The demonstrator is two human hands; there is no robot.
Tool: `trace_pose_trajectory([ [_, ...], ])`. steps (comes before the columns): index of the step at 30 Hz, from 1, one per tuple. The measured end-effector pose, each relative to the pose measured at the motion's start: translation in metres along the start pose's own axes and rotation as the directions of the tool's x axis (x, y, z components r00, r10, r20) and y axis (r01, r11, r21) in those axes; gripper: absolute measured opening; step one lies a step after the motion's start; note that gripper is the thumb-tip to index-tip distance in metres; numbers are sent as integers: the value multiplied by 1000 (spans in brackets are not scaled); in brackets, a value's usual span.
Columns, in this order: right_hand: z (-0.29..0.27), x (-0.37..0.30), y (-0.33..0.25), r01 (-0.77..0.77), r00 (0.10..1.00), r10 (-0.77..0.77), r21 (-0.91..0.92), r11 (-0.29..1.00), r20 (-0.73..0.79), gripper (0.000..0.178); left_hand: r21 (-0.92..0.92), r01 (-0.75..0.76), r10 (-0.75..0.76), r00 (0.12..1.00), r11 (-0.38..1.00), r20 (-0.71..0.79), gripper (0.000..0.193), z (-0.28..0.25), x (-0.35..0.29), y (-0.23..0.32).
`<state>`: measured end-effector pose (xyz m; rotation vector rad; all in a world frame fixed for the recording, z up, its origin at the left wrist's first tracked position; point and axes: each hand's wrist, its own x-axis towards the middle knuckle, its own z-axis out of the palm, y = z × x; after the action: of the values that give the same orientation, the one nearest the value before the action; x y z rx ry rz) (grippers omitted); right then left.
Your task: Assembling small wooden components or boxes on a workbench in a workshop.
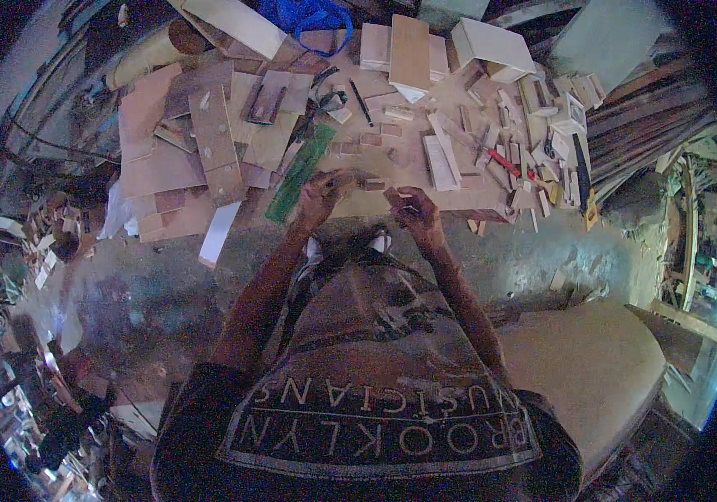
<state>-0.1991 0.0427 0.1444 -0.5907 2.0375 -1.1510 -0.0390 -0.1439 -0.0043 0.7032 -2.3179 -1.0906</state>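
Observation:
At the near edge of the workbench, my left hand is closed, its fingertips pinching a small wooden piece. My right hand is a short way to the right with its fingers curled together. Something small and brownish shows at its fingertips, too dim to name. Beside my left hand lies a long green strip. Beyond my hands are small wood offcuts and a thin black stick-like thing. A pair of pale wood strips lies past my right hand.
Thin boards overlap on the left, near a white-faced strip jutting over the edge. Wood scraps and a red-handled tool crowd the right. A pale wooden box and a blue bag sit at the back.

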Motion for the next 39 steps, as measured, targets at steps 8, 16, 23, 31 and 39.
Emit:
trace_pose_trajectory([
  [8,0,6,-25,300,943,-317,156,941,99,33,-789,239,-24,962,566,273,27,-56,14,91],
  [16,13,7,-32,377,920,-391,203,904,33,30,-648,584,-279,809,490,517,29,-84,28,154],
  [23,10,4,-40,453,889,-457,122,883,6,30,-709,584,-203,808,394,553,31,-86,32,158],
  [31,7,-3,-70,428,901,-431,53,902,52,31,-542,616,-169,735,572,657,40,-102,46,152],
  [39,13,3,-62,506,862,-506,-21,862,23,30,-454,722,-301,654,522,694,36,-121,57,183],
])
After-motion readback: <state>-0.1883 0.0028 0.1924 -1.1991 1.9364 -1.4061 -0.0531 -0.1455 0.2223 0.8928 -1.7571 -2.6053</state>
